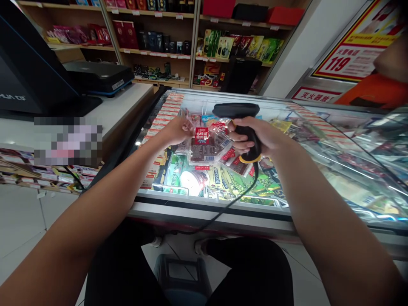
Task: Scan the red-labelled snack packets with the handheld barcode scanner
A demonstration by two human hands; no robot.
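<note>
Through the head view I have the flat clear-plastic packet with a red-and-white label (202, 144) between my two hands, over the freezer with a glass top (210, 208). It lies just right of my left hand (181, 128), which is the nearer one; those fingers are curled at its left edge, though I cannot tell whether they grip that wrapper or another beneath. The packet's label end faces away from me and its barcode end toward me, so its long axis seems to run out from my body; glare hides the wrapper's true edges.

My right hand (255, 138) is closed around the grip of the black pistol-shaped scanner with yellow trim (236, 110). The scanner's head sits beyond and to the right of the packet, and I cannot make out its window.

The gap between my hands is narrow. The black cord (223, 211) crosses the freezer's near rim, limiting the right hand's room. Leftward, the freezer's dark side edge and the white desk (135, 100) bound me; air above the goods looks freer.
</note>
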